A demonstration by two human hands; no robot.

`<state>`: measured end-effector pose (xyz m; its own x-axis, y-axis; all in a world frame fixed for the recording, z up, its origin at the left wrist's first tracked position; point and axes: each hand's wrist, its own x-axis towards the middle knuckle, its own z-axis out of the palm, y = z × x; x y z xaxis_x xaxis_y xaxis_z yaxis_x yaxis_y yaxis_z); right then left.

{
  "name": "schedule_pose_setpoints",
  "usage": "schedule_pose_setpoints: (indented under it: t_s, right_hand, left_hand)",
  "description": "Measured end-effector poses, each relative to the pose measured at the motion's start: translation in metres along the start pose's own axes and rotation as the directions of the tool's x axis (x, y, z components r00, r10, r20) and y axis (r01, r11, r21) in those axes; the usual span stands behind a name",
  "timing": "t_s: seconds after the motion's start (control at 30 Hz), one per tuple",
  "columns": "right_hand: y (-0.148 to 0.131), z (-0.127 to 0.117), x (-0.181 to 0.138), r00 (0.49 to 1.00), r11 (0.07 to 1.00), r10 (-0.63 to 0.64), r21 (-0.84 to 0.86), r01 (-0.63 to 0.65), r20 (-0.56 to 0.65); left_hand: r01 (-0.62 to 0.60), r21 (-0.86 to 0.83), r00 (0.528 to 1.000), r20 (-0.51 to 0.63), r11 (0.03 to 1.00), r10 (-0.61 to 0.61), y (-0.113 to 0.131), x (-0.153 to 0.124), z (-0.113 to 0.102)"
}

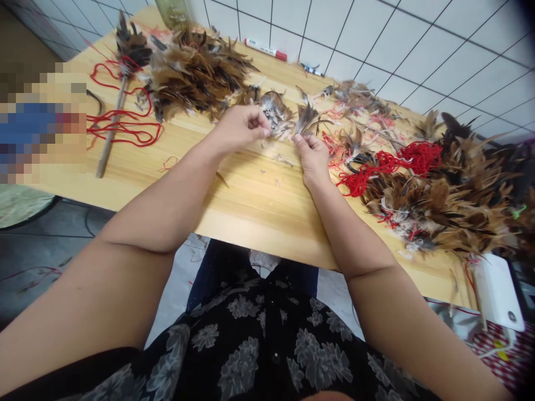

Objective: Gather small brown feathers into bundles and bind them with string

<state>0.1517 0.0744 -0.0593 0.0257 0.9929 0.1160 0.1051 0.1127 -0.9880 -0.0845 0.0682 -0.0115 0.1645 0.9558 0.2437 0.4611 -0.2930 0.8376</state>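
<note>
My left hand [242,129] is closed in a pinch on a small clump of grey-brown feathers [277,114] above the wooden table [259,206]. My right hand [312,159] pinches the base of a small brown feather tuft [306,116] just right of it. The two hands are a few centimetres apart, fingertips pointing at each other. A tangle of red string [384,164] lies right of my right hand, running into a big heap of brown and black feathers [451,206].
A large feather bundle [196,69] and a stick with feathers tied by red cord [115,106] lie at the far left. A red-capped marker [265,49] rests by the tiled wall. A white device [497,292] sits at the table's right end. A person's blurred shape [37,128] is at left.
</note>
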Motion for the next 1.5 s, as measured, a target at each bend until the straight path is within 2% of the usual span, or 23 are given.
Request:
schedule_pose_setpoints:
  t_s: [0.07,0.13,0.27,0.47,0.7,1.0,1.1,1.17,1.23,1.3,1.33,1.4,1.5]
  right_hand:
    - [-0.003,-0.001,0.002,0.999,0.997,0.037,0.074,-0.036,-0.018]
    - [-0.006,-0.001,0.002,0.998,0.991,0.066,0.116,-0.063,-0.024]
    - [-0.007,-0.001,0.001,0.999,0.996,0.043,0.080,-0.043,0.004]
    - [-0.005,0.005,-0.005,0.998,0.999,-0.022,-0.046,0.025,0.064]
    - [-0.006,0.007,-0.009,0.996,0.999,-0.009,-0.051,0.013,0.088]
    - [-0.008,0.005,-0.011,0.993,0.998,-0.056,0.007,0.056,0.103]
    - [-0.011,0.004,-0.011,0.994,0.998,-0.064,0.015,0.063,0.094]
    - [-0.012,0.003,-0.010,0.995,0.998,-0.051,0.031,0.049,0.085]
    - [-0.012,0.001,-0.007,0.996,0.999,-0.029,0.043,0.026,0.078]
    - [-0.012,-0.001,-0.005,0.997,0.999,-0.028,0.033,0.025,0.077]
    - [-0.012,-0.001,-0.004,0.996,0.999,-0.037,0.022,0.036,0.077]
    - [-0.011,-0.001,-0.004,0.995,0.998,-0.058,0.008,0.058,0.078]
    - [-0.007,0.001,-0.003,0.997,0.999,-0.049,0.022,0.048,0.060]
  left_hand:
    - [-0.030,-0.016,0.989,0.144,0.999,0.032,0.004,-0.005,0.012]
    - [-0.073,-0.019,0.980,0.182,0.997,0.075,0.008,-0.009,0.024]
    - [-0.169,0.019,0.979,0.118,0.986,0.165,0.010,-0.012,0.041]
    - [-0.221,0.037,0.975,0.024,0.975,0.221,0.012,-0.010,0.046]
    - [-0.216,0.004,0.976,0.004,0.976,0.216,0.012,-0.009,0.050]
    - [-0.225,0.059,0.974,-0.019,0.973,0.226,0.016,-0.009,0.055]
    - [-0.258,0.100,0.966,0.011,0.961,0.258,0.016,-0.007,0.052]
    - [-0.287,0.142,0.958,0.029,0.947,0.285,0.009,-0.003,0.042]
    - [-0.274,0.194,0.957,-0.037,0.942,0.286,-0.005,0.005,0.025]
    - [-0.175,0.231,0.947,-0.228,0.957,0.228,-0.025,0.016,0.008]
    - [-0.135,0.238,0.940,-0.277,0.962,0.201,-0.037,0.021,0.000]
    - [-0.095,0.261,0.933,-0.314,0.961,0.178,-0.059,0.029,-0.009]
    - [-0.078,0.287,0.936,-0.308,0.955,0.169,-0.083,0.034,-0.011]
